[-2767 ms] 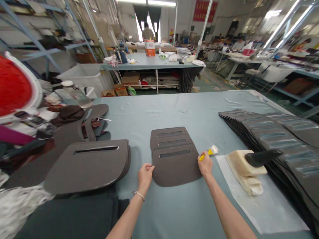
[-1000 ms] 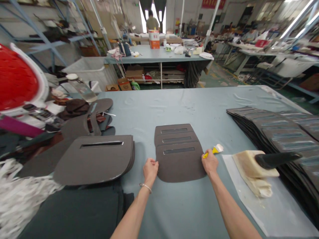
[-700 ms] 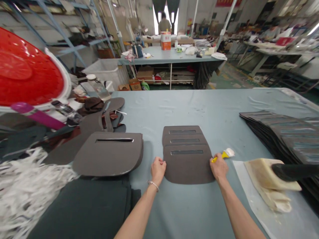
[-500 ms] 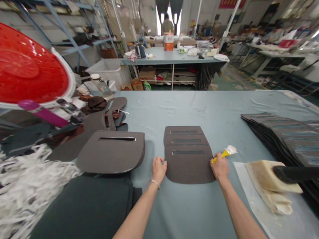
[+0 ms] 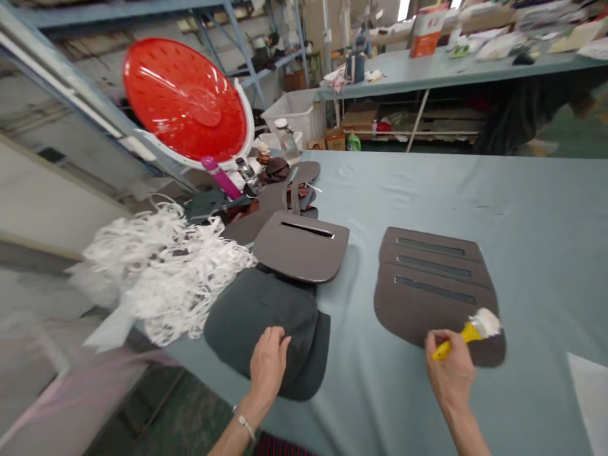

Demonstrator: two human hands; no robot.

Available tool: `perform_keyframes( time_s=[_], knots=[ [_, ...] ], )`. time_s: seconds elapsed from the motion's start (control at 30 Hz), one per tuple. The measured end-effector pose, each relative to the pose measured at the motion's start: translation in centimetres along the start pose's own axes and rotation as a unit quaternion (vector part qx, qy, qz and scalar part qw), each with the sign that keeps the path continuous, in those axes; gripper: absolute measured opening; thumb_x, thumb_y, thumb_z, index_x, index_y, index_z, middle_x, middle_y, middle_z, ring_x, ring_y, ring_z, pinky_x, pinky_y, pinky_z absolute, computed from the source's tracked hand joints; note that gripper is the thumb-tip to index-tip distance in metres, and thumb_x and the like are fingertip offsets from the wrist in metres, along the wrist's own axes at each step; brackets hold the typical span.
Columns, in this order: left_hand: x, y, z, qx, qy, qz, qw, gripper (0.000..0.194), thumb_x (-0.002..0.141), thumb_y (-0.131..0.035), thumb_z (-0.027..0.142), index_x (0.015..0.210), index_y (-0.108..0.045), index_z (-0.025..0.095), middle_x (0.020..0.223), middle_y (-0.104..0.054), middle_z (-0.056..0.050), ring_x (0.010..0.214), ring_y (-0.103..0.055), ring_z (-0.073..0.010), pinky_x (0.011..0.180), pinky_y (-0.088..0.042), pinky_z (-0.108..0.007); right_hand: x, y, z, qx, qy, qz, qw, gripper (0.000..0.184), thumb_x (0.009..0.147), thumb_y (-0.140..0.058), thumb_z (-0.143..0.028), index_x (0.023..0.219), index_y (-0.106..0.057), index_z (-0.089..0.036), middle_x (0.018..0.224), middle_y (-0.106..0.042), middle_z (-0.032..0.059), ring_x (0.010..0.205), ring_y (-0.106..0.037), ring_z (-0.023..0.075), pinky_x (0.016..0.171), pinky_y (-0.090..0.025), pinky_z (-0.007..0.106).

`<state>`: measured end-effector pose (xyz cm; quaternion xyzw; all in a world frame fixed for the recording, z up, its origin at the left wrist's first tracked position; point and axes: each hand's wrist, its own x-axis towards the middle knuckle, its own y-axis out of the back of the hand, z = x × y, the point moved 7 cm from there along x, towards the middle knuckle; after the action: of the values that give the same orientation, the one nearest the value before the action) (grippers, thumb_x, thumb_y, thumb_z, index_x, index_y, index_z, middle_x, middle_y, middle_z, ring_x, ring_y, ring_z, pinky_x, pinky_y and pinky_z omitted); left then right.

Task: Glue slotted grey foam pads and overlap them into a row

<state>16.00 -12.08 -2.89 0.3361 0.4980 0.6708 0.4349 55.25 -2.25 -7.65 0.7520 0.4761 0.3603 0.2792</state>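
Observation:
My right hand is closed round a small yellow-handled brush, whose white bristles hover over the near edge of three overlapping brown slotted pieces on the grey-blue table. My left hand rests with curled fingers on a stack of dark grey pieces at the table's near left edge. Just beyond that lies a stack of brown slotted pieces.
A heap of white paper strips lies at the left. Behind it stand a red perforated dish, a pink bottle and loose dark offcuts. A white sheet corner shows at the right. Another worktable stands beyond the aisle.
The view has swung left and down. My left hand left the brown pieces' edge and moved onto the dark grey stack. My right hand with the brush shifted to the pieces' near edge.

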Motion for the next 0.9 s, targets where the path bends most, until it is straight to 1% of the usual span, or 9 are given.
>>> perform_keyframes(
  time_s=[0.07, 0.17, 0.3, 0.4, 0.47, 0.53, 0.6, 0.73, 0.9],
  knots=[
    [0.0, -0.8, -0.1, -0.073, -0.003, -0.028, 0.997, 0.021, 0.088, -0.038, 0.034, 0.08, -0.053, 0.022, 0.077, -0.055, -0.003, 0.073, -0.054, -0.017, 0.069, -0.041, -0.029, -3.3, -2.8, -5.8, 0.09, 0.034, -0.094, 0.991, 0.02, 0.084, -0.046, -0.042, 0.081, -0.048, -0.022, 0.075, -0.055, 0.0053, 0.069, -0.051, 0.0189, 0.069, -0.04, 0.03],
    [-0.3, -1.4, 2.0, -0.179, -0.001, -0.051, 0.983, 0.021, 0.087, -0.041, 0.037, 0.08, -0.053, 0.021, 0.074, -0.055, -0.001, 0.067, -0.053, -0.0141, 0.066, -0.042, -0.026, -7.9, -6.1, -14.1, 0.217, 0.082, -0.229, 0.945, 0.024, 0.084, -0.05, -0.045, 0.086, -0.047, -0.022, 0.079, -0.055, 0.0034, 0.071, -0.052, 0.0172, 0.068, -0.042, 0.028],
    [-0.5, -1.0, 3.9, -0.234, -0.053, -0.075, 0.968, 0.026, 0.089, -0.036, 0.033, 0.096, -0.058, 0.022, 0.091, -0.063, -0.004, 0.082, -0.058, -0.015, 0.076, -0.047, -0.028, -10.4, -7.0, -18.6, 0.281, 0.072, -0.243, 0.926, 0.018, 0.086, -0.05, -0.038, 0.084, -0.042, -0.022, 0.073, -0.047, -0.0019, 0.063, -0.047, 0.0122, 0.062, -0.04, 0.023],
    [0.7, 1.9, -0.5, -0.084, 0.037, 0.078, 0.993, 0.036, 0.084, -0.047, 0.037, 0.114, -0.053, 0.019, 0.117, -0.056, -0.013, 0.11, -0.051, -0.0252, 0.092, -0.043, -0.043, -10.1, -6.4, -17.8, 0.277, 0.071, -0.196, 0.938, 0.015, 0.086, -0.048, -0.031, 0.08, -0.039, -0.022, 0.07, -0.042, -0.0035, 0.059, -0.042, 0.0107, 0.059, -0.038, 0.022],
    [1.5, 3.2, -4.3, 0.014, 0.132, 0.122, 0.984, 0.059, 0.077, -0.055, 0.045, 0.125, -0.044, 0.013, 0.127, -0.048, -0.02, 0.118, -0.045, -0.0332, 0.09, -0.042, -0.05, -9.6, -6.0, -16.5, 0.262, 0.071, -0.175, 0.947, 0.014, 0.085, -0.05, -0.029, 0.08, -0.039, -0.022, 0.07, -0.042, -0.0035, 0.059, -0.042, 0.0107, 0.059, -0.038, 0.021],
    [2.6, 2.4, -6.3, 0.015, 0.144, 0.045, 0.988, 0.07, 0.073, -0.057, 0.051, 0.126, -0.042, 0.008, 0.119, -0.054, -0.021, 0.11, -0.052, -0.0328, 0.086, -0.046, -0.045, -9.0, -5.5, -15.4, 0.25, 0.072, -0.161, 0.952, 0.014, 0.084, -0.051, -0.028, 0.081, -0.039, -0.022, 0.07, -0.042, -0.0035, 0.059, -0.043, 0.0106, 0.059, -0.038, 0.021],
    [3.4, 0.7, -6.3, -0.005, 0.135, -0.051, 0.99, 0.062, 0.077, -0.051, 0.052, 0.122, -0.047, 0.009, 0.105, -0.062, -0.018, 0.1, -0.06, -0.0313, 0.081, -0.048, -0.041, -8.2, -5.2, -14.4, 0.24, 0.074, -0.153, 0.956, 0.013, 0.083, -0.051, -0.027, 0.081, -0.04, -0.021, 0.072, -0.044, -0.003, 0.061, -0.045, 0.0108, 0.06, -0.039, 0.021],
    [3.6, -2.3, -0.7, -0.079, 0.061, -0.1, 0.99, 0.051, 0.08, -0.043, 0.053, 0.112, -0.054, 0.014, 0.102, -0.067, -0.014, 0.1, -0.062, -0.0286, 0.083, -0.047, -0.035, -5.5, -4.0, -10.3, 0.189, 0.046, -0.117, 0.974, 0.009, 0.085, -0.046, -0.027, 0.082, -0.04, -0.021, 0.072, -0.045, -0.0026, 0.061, -0.046, 0.0114, 0.061, -0.039, 0.021],
    [3.6, -8.3, 10.0, -0.213, -0.03, -0.176, 0.961, 0.039, 0.084, -0.041, 0.042, 0.107, -0.054, 0.015, 0.106, -0.066, -0.013, 0.099, -0.062, -0.0234, 0.085, -0.047, -0.033, -0.5, -0.3, -0.1, 0.049, -0.027, -0.042, 0.998, 0.009, 0.084, -0.046, -0.029, 0.084, -0.042, -0.021, 0.072, -0.048, -0.0019, 0.061, -0.047, 0.0131, 0.06, -0.035, 0.023]
  ],
)
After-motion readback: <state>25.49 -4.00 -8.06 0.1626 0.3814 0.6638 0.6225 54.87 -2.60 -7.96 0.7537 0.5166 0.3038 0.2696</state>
